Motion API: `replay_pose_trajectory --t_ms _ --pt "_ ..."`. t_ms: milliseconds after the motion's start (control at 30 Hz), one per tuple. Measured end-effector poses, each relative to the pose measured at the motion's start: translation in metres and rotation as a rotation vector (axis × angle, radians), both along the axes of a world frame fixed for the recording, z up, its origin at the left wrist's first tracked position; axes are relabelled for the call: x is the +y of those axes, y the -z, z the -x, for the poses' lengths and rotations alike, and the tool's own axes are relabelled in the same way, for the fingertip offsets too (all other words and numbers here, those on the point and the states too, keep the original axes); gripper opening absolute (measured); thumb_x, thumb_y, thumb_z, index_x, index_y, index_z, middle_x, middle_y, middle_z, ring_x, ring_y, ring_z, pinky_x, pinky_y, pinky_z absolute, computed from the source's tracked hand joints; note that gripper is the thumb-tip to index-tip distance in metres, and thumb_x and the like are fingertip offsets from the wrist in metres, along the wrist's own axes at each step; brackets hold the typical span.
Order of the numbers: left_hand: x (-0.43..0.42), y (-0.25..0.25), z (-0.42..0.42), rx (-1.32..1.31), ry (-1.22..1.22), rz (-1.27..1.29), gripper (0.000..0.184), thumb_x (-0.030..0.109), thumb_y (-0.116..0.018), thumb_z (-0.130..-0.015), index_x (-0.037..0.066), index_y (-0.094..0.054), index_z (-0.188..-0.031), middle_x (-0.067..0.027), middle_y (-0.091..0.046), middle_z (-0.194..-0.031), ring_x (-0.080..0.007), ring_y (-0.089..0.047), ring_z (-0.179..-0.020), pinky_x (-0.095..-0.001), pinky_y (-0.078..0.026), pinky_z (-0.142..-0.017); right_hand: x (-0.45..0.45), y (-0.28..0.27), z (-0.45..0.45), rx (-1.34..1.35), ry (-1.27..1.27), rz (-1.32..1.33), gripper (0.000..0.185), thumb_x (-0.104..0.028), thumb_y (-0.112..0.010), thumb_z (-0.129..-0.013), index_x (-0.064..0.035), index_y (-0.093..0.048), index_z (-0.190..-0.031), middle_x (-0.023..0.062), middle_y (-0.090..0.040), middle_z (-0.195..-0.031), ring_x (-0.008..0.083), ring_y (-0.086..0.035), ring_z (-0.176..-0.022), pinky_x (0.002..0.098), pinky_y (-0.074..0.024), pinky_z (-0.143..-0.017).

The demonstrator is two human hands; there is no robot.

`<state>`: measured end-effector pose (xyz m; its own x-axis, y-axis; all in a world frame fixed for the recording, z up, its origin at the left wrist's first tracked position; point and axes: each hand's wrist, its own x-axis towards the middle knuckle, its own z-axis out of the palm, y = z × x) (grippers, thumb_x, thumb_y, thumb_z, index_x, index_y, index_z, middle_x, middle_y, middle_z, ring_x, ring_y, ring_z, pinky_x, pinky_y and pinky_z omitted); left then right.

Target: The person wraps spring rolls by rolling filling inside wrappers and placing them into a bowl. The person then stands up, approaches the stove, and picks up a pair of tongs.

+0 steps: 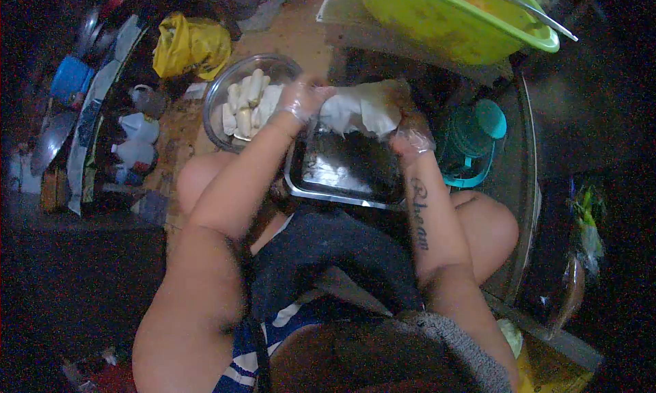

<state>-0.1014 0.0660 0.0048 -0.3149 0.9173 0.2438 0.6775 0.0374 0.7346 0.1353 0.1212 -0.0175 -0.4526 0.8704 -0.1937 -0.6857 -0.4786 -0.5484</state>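
A thin, limp white wrapper sheet (362,109) stretches between my hands, over the far part of a dark rectangular metal tray (345,203). My left hand (305,96), in a clear plastic glove, grips its left end. The gloved right hand (413,134) has hold of the sheet's right end; its fingers are partly hidden. Left of the tray, a round clear bowl (216,123) contains several pale rolled wrappers (246,96), close beside my left wrist. Some white sheet-like material lies at the bowl's right side, partly covered by my hand.
At the far right stands a lime green basin (444,27) of orange food with a long metal utensil handle (529,7) across it. A teal plastic container (475,133) is right of the tray. A yellow bag (191,46) and white jugs (139,140) stand to the left.
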Motion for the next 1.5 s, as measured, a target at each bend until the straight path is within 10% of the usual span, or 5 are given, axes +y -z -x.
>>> replay_pose_trajectory --t_ms 600,1067,1267,1400,1500 --pt "-0.014 -0.029 -0.021 -0.236 0.715 0.163 0.044 0.037 -0.073 -0.074 0.004 -0.064 -0.102 -0.0123 -0.067 -0.092 -0.0208 -0.062 -0.084 -0.0318 -0.049 -0.076 -0.025 -0.028 0.004 -0.082 -0.34 -0.085 0.041 -0.033 -0.053 -0.092 -0.0004 -0.052 -0.118 0.0132 -0.06 -0.112 0.0253 -0.058 -0.1 0.0395 -0.0473 -0.09" --pt "0.004 0.005 0.015 0.047 0.113 0.158 0.046 0.049 -0.058 -0.083 0.004 -0.066 -0.08 -0.0168 -0.066 -0.077 -0.0317 -0.063 -0.071 -0.0402 -0.049 -0.069 -0.039 -0.011 0.018 -0.561 -0.292 -0.046 0.05 -0.021 -0.069 -0.079 -0.005 -0.051 -0.123 0.0069 -0.055 -0.121 0.02 -0.054 -0.106 0.0348 -0.0464 -0.086" --pt "0.03 0.045 0.028 0.204 0.287 0.3 0.047 0.049 -0.058 -0.083 0.003 -0.064 -0.09 -0.0195 -0.066 -0.085 -0.0367 -0.061 -0.076 -0.042 -0.048 -0.072 -0.011 0.018 0.0 -1.064 -0.156 -0.547 0.039 -0.02 -0.061 -0.086 -0.0052 -0.054 -0.121 0.0083 -0.054 -0.123 0.0201 -0.052 -0.111 0.0324 -0.0424 -0.094" --pt "0.008 0.024 0.011 0.304 0.264 0.435 0.035 0.034 -0.058 -0.079 0.002 -0.067 -0.092 -0.0254 -0.063 -0.095 -0.0388 -0.061 -0.09 -0.042 -0.047 -0.082 0.043 0.079 -0.032 -1.405 -0.09 -1.708 0.035 -0.019 -0.057 -0.088 -0.0054 -0.055 -0.121 0.0089 -0.055 -0.123 0.0194 -0.052 -0.112 0.0314 -0.0415 -0.096" --pt "0.013 0.032 0.015 0.264 0.335 0.515 0.045 0.042 -0.059 -0.08 0.001 -0.064 -0.098 -0.0219 -0.065 -0.096 -0.0366 -0.063 -0.089 -0.0423 -0.048 -0.082 -0.025 -0.014 0.005 -0.643 -0.36 -0.365 0.033 -0.016 -0.06 -0.087 -0.0049 -0.057 -0.118 0.0091 -0.059 -0.116 0.0174 -0.057 -0.104 0.0286 -0.0456 -0.091"
